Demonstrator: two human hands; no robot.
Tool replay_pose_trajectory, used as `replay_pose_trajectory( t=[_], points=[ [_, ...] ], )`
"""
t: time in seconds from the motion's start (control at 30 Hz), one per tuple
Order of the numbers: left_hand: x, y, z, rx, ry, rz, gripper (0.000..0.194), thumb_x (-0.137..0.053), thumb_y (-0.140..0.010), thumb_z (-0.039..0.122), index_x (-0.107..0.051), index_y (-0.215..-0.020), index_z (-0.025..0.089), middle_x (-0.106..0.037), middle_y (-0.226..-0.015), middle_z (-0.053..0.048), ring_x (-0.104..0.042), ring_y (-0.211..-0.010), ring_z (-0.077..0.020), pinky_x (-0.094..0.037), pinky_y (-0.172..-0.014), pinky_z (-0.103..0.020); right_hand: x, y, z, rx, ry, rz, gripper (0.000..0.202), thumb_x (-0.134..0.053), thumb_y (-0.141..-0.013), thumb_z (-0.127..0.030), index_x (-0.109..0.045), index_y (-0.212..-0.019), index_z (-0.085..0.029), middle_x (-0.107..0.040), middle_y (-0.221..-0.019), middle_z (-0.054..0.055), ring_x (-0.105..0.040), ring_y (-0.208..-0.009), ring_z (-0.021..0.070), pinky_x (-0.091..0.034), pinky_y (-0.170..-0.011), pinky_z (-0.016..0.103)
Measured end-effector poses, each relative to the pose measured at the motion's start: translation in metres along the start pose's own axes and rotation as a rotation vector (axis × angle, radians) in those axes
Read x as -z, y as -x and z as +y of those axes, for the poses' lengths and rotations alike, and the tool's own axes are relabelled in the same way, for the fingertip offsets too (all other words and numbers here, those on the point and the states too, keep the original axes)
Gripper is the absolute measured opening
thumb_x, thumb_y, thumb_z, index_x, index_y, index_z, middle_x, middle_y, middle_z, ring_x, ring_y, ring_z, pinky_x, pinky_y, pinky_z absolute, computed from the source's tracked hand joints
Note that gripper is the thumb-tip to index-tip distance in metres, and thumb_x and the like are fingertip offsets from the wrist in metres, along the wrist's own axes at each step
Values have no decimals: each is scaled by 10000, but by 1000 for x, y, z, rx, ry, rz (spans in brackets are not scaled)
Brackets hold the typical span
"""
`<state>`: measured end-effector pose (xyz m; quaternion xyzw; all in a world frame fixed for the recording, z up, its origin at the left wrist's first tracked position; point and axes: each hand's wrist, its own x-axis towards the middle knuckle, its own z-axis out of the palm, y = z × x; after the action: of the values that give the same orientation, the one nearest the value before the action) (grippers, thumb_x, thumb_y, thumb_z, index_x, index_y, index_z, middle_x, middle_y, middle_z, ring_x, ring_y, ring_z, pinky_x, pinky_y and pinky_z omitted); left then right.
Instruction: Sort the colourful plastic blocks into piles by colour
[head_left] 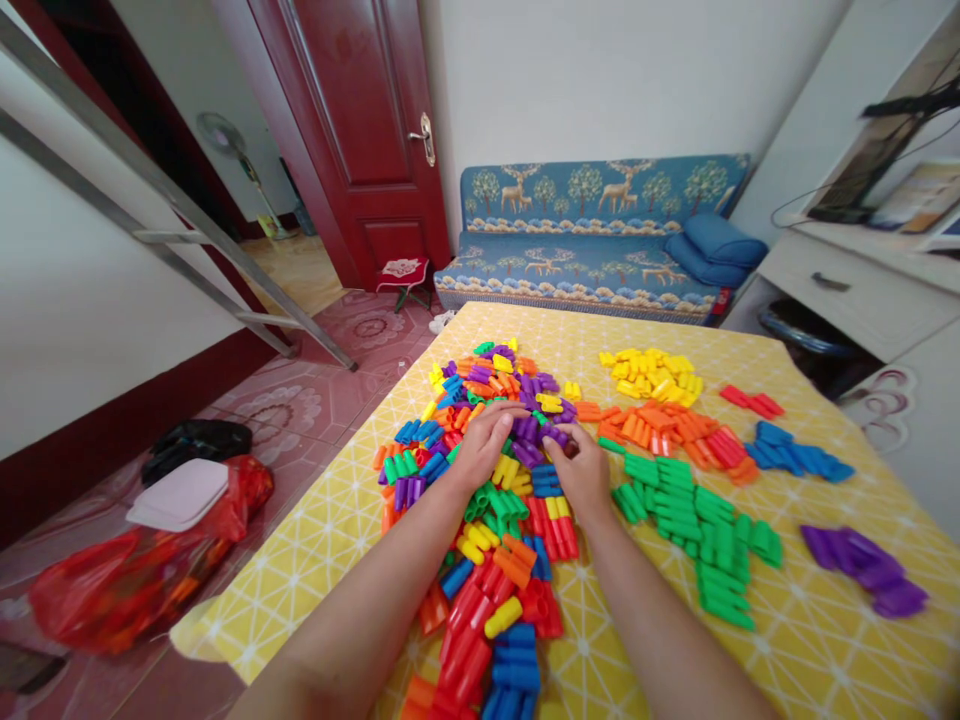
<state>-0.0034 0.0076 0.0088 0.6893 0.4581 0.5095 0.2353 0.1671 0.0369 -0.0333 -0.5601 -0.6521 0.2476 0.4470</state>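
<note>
A long heap of mixed coloured plastic pieces (495, 505) runs down the middle of the table. My left hand (486, 440) reaches over the heap's upper part, its fingers stretched toward purple pieces; whether it grips any is hidden. My right hand (581, 465) is bent round a purple piece (555, 436) at the heap's right edge, thumb and fingers at its sides. To the right lie single-colour groups: yellow pieces (656, 375), orange pieces (660, 428), green pieces (701, 520), blue pieces (799, 455) and purple pieces (866, 570). A few red pieces (752, 401) lie near the blue ones.
A yellow patterned cloth (810, 650) covers the table. Behind it stands a blue sofa (570, 262). Red bags (135, 580) with a white lid (180, 494) lie on the floor at left, below a metal ladder (217, 250). A white desk (862, 290) stands at right.
</note>
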Motion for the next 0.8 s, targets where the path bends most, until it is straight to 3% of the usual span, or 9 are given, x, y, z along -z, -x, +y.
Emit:
replay_pose_trajectory(
  t=[0.8],
  points=[
    [0, 0, -6, -39, -11, 1, 456, -308, -991, 418, -682, -1117, 191, -643, -1181, -85, -571, -1128, -213, -429, -1015, -387, -1, -3, 5, 10, -14, -2, 351, -592, -751, -477, -676, -925, -184, -610, -680, 13, -533, -599, 170, -398, -573, 278]
  ],
)
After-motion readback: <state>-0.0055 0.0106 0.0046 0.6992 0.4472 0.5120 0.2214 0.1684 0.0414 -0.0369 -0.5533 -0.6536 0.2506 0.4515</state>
